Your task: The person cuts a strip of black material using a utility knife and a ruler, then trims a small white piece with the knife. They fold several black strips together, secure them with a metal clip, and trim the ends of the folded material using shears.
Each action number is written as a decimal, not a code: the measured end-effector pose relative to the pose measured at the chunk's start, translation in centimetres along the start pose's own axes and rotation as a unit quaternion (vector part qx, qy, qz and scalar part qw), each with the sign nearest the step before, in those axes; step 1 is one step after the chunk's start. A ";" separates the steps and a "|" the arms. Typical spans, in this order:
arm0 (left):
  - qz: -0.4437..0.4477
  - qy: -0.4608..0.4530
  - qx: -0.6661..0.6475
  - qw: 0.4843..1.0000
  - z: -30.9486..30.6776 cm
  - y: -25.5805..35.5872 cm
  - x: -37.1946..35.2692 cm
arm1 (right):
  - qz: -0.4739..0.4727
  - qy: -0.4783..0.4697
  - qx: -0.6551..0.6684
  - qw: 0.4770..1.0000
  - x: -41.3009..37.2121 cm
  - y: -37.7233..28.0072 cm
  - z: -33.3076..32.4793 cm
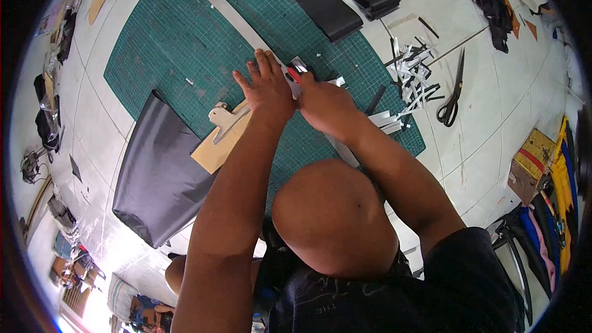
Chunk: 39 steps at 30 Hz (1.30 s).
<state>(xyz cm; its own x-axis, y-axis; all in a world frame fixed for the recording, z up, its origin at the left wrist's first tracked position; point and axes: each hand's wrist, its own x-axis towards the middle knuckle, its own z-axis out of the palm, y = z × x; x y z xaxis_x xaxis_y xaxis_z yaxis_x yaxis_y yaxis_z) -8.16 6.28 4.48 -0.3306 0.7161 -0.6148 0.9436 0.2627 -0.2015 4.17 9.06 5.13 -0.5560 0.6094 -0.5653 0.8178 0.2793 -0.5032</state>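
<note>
On the green cutting mat (166,43) a long metal ruler (231,15) lies diagonally. My left hand (266,86) presses on the ruler with its fingers spread. Close beside it, my right hand (324,103) is closed around a red cutter (294,75) at the ruler's edge. Small black and white cut pieces lie just beyond and to the right of my right hand. A clipboard (213,151) with a metal clip is partly under my left forearm. What lies directly beneath both hands is hidden.
Black material strips (320,3) lie at the mat's far edge. Thin offcuts (416,77) and black scissors (455,95) are on the tiled floor at right. Folded dark sheet material (160,172) lies at left. A box (531,163) stands at far right.
</note>
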 end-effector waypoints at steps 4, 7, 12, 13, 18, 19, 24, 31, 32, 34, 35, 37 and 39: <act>0.015 0.037 -0.070 0.997 0.4 -0.3 -0.3 | -0.009 -0.020 -0.006 1.000 -1.4 1.3 0.4; 0.014 0.006 -0.059 0.998 -0.5 -0.3 -0.6 | 0.054 -0.090 -0.016 0.994 -6.8 3.5 0.9; 0.011 0.000 -0.065 0.998 -0.6 -0.2 -0.2 | 0.057 -0.100 -0.028 0.993 -8.7 4.5 0.2; 0.009 -0.005 -0.064 0.998 -0.4 -0.2 -0.4 | 0.059 -0.092 -0.023 0.994 -8.9 4.1 0.0; 0.014 -0.008 -0.053 0.998 -0.2 -0.1 -0.3 | 0.012 0.011 0.009 1.000 -5.9 2.6 0.2; 0.011 -0.006 -0.054 0.998 -0.4 -0.1 -0.3 | -0.018 0.051 0.003 0.999 -4.4 2.3 0.5; 0.006 -0.024 -0.035 0.999 -0.6 -0.3 -0.6 | 0.004 0.007 0.008 1.000 -1.2 0.4 0.7; 0.015 0.030 -0.071 0.997 0.1 -0.3 -0.4 | 0.005 -0.029 -0.005 1.000 -1.8 1.3 0.4; 0.015 0.025 -0.066 0.997 -0.2 -0.3 -0.1 | 0.021 -0.043 -0.002 0.999 -2.9 2.1 0.4; 0.018 0.005 -0.053 0.998 -0.3 -0.4 -0.5 | 0.058 -0.080 0.010 0.995 -7.3 3.8 1.2; 0.019 0.004 -0.060 0.998 -0.3 -0.3 -0.4 | 0.052 -0.083 -0.008 0.995 -7.9 4.9 1.6; 0.018 0.001 -0.072 0.997 -0.3 -0.4 -0.4 | 0.038 -0.088 -0.043 0.994 -8.5 5.5 1.4; 0.017 0.000 -0.063 0.998 -0.4 -0.4 -0.4 | 0.047 -0.087 -0.019 0.995 -9.1 4.1 -0.4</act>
<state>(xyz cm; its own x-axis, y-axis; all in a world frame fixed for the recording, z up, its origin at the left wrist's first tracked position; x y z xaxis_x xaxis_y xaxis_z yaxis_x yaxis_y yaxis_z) -8.38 6.17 5.04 -0.2980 0.7267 -0.6189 0.9448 0.3169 -0.0828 12.68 4.96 8.49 -0.4919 0.4973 -0.7146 0.8703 0.2574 -0.4200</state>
